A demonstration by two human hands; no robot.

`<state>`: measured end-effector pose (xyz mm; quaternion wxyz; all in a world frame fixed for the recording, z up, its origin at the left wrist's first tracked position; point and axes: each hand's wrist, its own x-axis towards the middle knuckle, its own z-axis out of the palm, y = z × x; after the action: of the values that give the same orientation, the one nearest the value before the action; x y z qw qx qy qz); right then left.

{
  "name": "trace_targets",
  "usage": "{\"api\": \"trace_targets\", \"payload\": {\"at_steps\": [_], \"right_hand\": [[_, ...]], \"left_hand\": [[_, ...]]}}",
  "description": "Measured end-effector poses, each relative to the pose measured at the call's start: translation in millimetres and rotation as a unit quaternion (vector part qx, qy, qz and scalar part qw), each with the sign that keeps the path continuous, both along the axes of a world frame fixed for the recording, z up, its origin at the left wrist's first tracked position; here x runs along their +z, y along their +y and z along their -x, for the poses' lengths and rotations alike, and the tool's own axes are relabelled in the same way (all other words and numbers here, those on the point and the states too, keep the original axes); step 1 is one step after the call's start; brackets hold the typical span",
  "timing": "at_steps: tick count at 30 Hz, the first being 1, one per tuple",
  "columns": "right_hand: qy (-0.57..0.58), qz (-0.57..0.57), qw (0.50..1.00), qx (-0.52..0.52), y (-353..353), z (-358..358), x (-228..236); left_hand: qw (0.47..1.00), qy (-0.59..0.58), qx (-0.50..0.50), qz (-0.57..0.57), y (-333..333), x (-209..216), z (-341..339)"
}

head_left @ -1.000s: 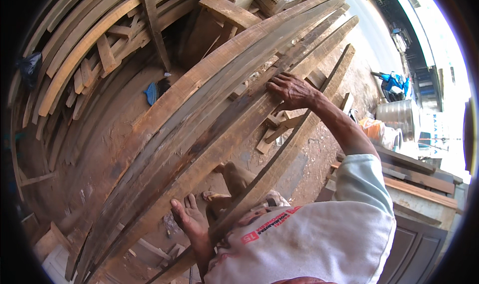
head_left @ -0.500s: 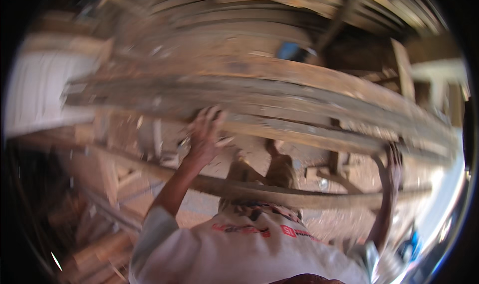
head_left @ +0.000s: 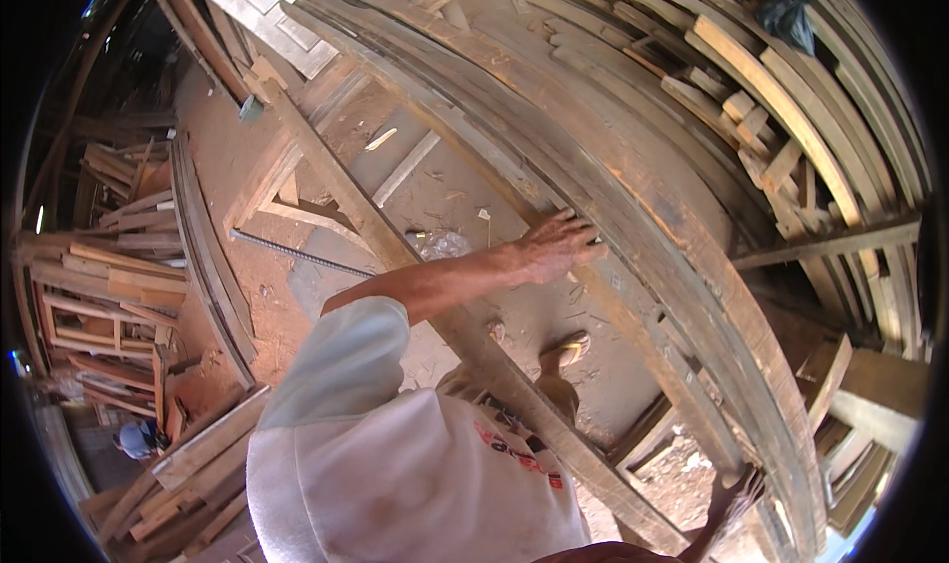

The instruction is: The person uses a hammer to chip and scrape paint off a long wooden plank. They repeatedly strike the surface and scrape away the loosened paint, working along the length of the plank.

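Observation:
Long weathered wooden planks [head_left: 633,197] lie side by side, running from the upper left to the lower right. My left hand [head_left: 559,248] rests on the near edge of the nearest plank [head_left: 633,326], fingers stretched and somewhat apart. Farther down, at the lower right, my right hand [head_left: 736,494] is closed around the edge of the planks, its fingers partly hidden in shadow. Between me and the planks runs a single narrow beam [head_left: 346,187], crossing in front of my waist under my left arm.
Stacked timber [head_left: 781,88] fills the upper right, with a dark plastic bag [head_left: 788,17] on it. Scrap wood [head_left: 119,276] is piled at the left. A white panelled door [head_left: 287,14] stands beyond the planks' far end. A metal rod [head_left: 301,253] lies below the beam.
The view has turned, so the planks now slant steeply from upper left to lower right instead of running across. Both hands stay at the planks' near edge.

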<state>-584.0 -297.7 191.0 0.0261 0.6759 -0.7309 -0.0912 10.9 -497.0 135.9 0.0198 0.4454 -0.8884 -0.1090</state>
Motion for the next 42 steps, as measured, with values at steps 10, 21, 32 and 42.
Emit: {"api": "trace_targets", "payload": {"at_steps": [10,21,32,42], "right_hand": [[0.009,0.179,0.983,-0.033,-13.8,9.2,21.1],[-0.081,0.040,0.995,-0.045,-16.5,-59.5,6.0],[-0.124,0.025,0.991,0.047,-34.1,-36.4,-7.0],[-0.057,0.004,0.997,-0.041,-14.3,-4.5,9.8]], "left_hand": [[0.971,0.207,0.117,0.016,-5.4,32.7,3.4],[0.997,0.063,0.046,0.019,9.4,-30.5,-19.5],[0.999,0.028,-0.001,-0.015,2.0,-26.6,-29.2],[0.996,0.083,-0.003,-0.034,5.8,20.0,15.5]]}}
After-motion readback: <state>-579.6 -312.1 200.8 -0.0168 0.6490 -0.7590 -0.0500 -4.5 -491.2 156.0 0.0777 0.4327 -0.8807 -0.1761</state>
